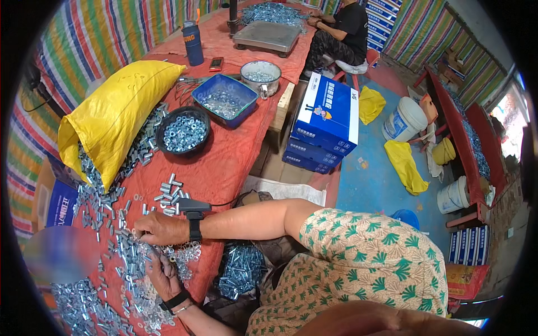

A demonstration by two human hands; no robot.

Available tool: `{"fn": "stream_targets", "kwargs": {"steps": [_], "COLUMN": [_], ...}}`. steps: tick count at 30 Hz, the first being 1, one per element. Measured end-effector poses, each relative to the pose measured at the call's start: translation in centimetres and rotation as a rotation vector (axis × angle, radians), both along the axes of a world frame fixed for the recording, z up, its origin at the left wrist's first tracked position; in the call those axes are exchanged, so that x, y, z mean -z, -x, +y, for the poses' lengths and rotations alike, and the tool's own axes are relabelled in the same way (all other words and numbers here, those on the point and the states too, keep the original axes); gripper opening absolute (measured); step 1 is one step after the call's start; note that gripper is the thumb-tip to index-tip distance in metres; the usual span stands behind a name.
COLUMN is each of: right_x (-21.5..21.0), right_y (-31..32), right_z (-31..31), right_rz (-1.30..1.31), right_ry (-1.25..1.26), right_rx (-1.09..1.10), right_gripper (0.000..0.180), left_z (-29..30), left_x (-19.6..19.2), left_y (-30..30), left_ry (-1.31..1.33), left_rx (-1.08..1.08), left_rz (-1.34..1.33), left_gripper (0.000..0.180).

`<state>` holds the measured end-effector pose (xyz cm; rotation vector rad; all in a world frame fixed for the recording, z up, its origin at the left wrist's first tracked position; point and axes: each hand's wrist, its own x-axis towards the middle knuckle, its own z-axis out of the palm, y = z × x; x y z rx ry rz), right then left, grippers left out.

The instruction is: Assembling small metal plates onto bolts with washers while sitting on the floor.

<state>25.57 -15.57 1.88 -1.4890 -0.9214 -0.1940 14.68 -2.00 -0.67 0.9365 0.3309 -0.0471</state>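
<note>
Working close together at a heap of small metal tubes (124,263) on the red-covered tabletop (227,168), the right hand (162,228) has tightly curled fingers and the left hand (163,274) loosely bent ones, their grip impossible to tell, with pale washers (188,256) alongside and a yellow sack (126,95) beyond.

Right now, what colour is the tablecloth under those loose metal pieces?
The tablecloth is red; it shows in the head view, the only one.
</note>
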Motion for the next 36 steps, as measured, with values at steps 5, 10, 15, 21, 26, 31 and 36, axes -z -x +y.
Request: {"fn": "stream_targets", "kwargs": {"steps": [5, 10, 15, 21, 26, 31, 36], "right_x": [0.3, 0.1, -0.1, 0.4, 0.0, -1.0, 1.6], "right_y": [0.1, 0.4, 0.9, 1.0, 1.5, 2.3, -1.6], "right_z": [-0.2, 0.0, 0.3, 1.1, 1.3, 1.3, 1.9], "right_rz": [-0.139, -0.233, -0.226, -0.473, -0.499, -0.403, -0.545], "right_ry": [0.094, 0.091, 0.087, 0.176, 0.169, 0.152, 0.265], "right_rx": [0.073, 0.107, 0.114, 0.21, 0.19, 0.113, 0.308], "right_gripper": [0.009, 0.009, 0.011, 0.011, 0.009, 0.013, 0.016], "left_z": [0.4, 1.6, 1.7, 1.2, 1.2, 1.6, 2.3], "left_x": [0.3, 1.5, 1.6, 1.1, 1.2, 1.3, 0.3], "left_y": [0.2, 0.2, 0.2, 0.2, 0.0, 0.2, 0.6], "left_ry": [0.078, 0.089, 0.102, 0.213, 0.203, 0.157, 0.199], "left_rx": [-0.011, -0.022, -0.028, -0.082, -0.099, -0.171, -0.284], "left_rz": [0.006, 0.009, -0.016, -0.019, -0.113, -0.192, -0.144], "left_gripper": [0.015, 0.011, 0.009, 0.012, 0.012, 0.012, 0.014]}}
